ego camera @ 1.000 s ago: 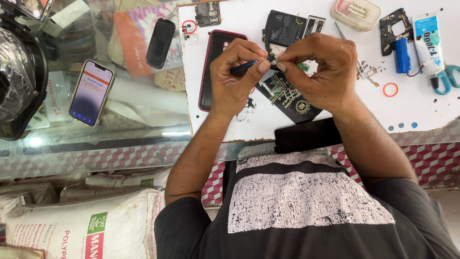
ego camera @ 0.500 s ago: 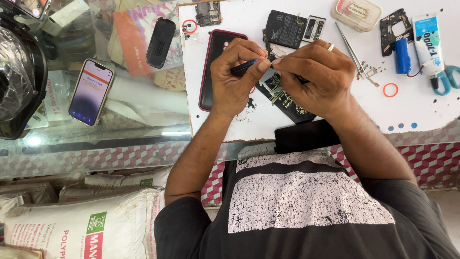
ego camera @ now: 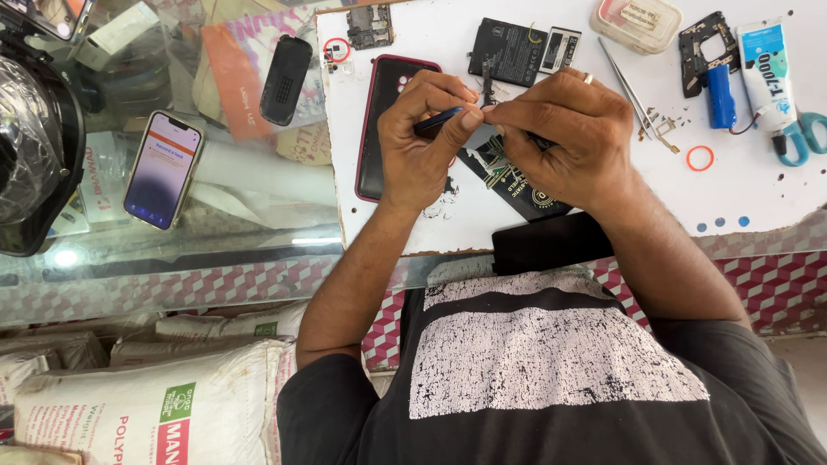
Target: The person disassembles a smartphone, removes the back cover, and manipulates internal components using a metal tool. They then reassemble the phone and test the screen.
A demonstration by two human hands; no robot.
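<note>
Left hand (ego camera: 418, 142) fingers pinch thin blue tool (ego camera: 438, 119); right hand (ego camera: 564, 129) fingers closed on small part, over surface (ego camera: 758, 185) centre. Tool looks light, stiff; hold mid-shaft.

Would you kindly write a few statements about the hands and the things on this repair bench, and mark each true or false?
1. The left hand pinches a dark blue tool. True.
2. The right hand wears a ring. True.
3. The scissors have red handles. False: they are teal.
4. The lit smartphone lies on the white work mat. False: it lies on the glass counter.
5. The tweezers lie untouched on the mat. True.
</note>
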